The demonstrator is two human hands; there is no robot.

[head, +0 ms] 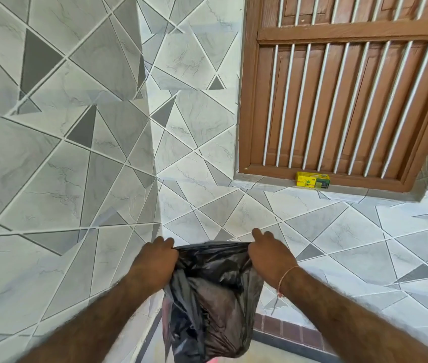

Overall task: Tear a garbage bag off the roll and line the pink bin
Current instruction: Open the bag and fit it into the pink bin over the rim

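Black garbage bag (211, 292) held open at its mouth, in front of a tiled wall (76, 153).
Left hand (155, 260) and right hand (269, 258) each pinch the rim, apart; thin, limp, slippery film is probably best gripped at this edge.

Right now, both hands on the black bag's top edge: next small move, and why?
Probably pull the hands apart to open the mouth. The left hand and right hand pinch the black bag at its top corners, but the edge between them looks closed and the bag hangs crumpled. Only a pink sliver shows below.
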